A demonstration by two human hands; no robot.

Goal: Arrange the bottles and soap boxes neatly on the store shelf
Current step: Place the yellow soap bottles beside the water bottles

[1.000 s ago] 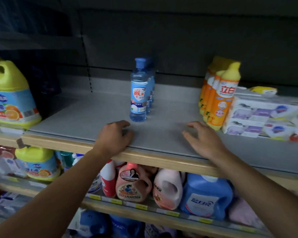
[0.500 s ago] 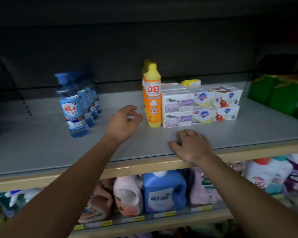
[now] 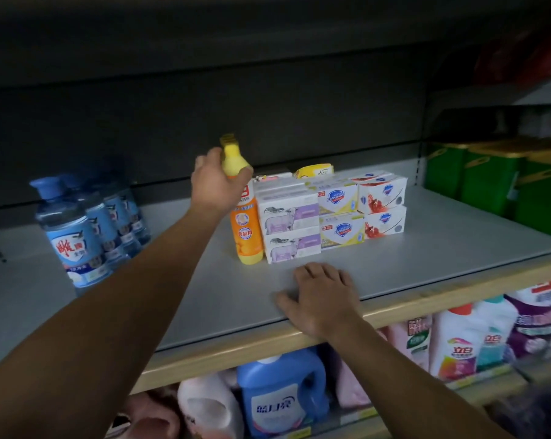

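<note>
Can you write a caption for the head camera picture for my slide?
Left hand grasps the orange yellow-capped plastic bottle beside stacked soap boxes.

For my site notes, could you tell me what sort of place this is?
Most likely a shop aisle: stacked soap boxes and a row of blue bottles on a shelf, detergent jugs below.
</note>
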